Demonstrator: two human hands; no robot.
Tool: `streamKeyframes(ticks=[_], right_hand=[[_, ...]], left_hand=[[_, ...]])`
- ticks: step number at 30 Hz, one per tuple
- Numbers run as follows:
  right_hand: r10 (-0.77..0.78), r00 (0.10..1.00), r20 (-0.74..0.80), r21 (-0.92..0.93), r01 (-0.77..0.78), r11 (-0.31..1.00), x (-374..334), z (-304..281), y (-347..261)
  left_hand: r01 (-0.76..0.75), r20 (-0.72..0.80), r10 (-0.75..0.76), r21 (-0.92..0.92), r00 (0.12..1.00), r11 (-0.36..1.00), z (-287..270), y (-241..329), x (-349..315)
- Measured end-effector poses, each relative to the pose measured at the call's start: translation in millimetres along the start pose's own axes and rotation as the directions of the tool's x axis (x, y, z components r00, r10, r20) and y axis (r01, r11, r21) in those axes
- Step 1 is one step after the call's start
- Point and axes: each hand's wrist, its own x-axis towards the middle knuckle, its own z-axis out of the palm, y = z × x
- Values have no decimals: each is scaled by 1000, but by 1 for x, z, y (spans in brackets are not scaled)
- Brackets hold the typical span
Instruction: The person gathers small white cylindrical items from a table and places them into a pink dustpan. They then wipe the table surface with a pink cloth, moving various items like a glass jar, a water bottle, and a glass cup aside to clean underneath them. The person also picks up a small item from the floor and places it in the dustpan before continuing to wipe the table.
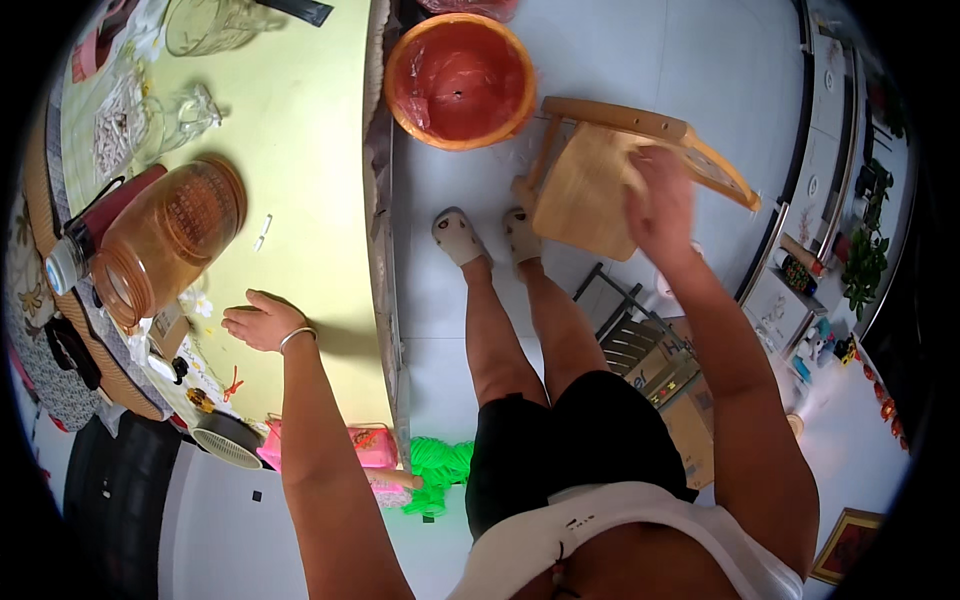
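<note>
My left hand rests on the pale yellow tabletop, holding nothing, its fingers stretched out and a bangle at the wrist. Beyond it lies a small white stick. A large amber-brown jar is on its side to the left of that hand. Over the wooden chair, my right hand is smeared by motion. It overlaps the seat and the backrest. Whether its fingers grip the wood does not show.
An orange bin with a plastic liner stands between table and chair. Nearer, on the right, are a dark folded metal frame and cardboard boxes. A glass jug and a flask sit on the table. Green plastic hangs by its near corner.
</note>
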Motion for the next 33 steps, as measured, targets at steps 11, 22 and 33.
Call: streamKeyframes(ticks=[11,22,33], right_hand=[[489,540,685,-113,-585,803,16,-61,137],[645,452,617,119,-863,491,-59,-182,186],[879,127,460,666,-704,-247,-180,-164,319]], left_hand=[[-15,56,16,-28,998,999,-6,8,2],[10,65,-9,-17,998,1000,-8,8,1],[6,78,-4,-28,997,1000,-6,2,4]])
